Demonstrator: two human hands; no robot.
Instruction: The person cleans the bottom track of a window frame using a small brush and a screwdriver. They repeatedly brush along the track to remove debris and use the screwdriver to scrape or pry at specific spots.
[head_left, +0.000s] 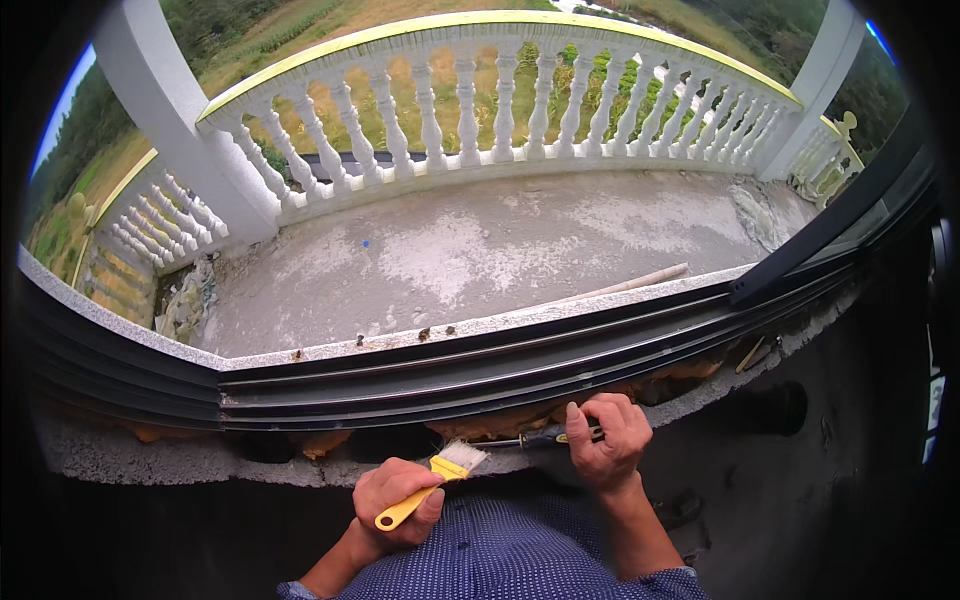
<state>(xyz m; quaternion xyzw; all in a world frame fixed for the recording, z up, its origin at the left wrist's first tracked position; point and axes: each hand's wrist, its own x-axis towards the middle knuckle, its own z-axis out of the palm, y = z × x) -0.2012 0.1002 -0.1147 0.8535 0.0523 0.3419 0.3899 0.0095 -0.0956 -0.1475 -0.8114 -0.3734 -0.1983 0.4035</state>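
Note:
My left hand (394, 499) is closed around the yellow plastic handle of a flat paintbrush (450, 470), its pale bristles pointing up and right over the rough sill edge. In my right hand (611, 442) is the rear of a screwdriver's dark handle (544, 438). The metal shank points left, close by the brush's bristles. Both hands are just in front of a black metal sliding-window track (450, 386). Below the track, orange-brown foam (495, 424) fills parts of a broken gap above the rough concrete sill (187, 469).
Beyond the track lies a dusty balcony floor (465, 247) with a pole (637, 280) near the pale stone ledge (517, 319). White balusters (465, 105) enclose the balcony. A black sash frame (825, 225) stands at the right. A thin yellowish stick (750, 354) lies on the sill.

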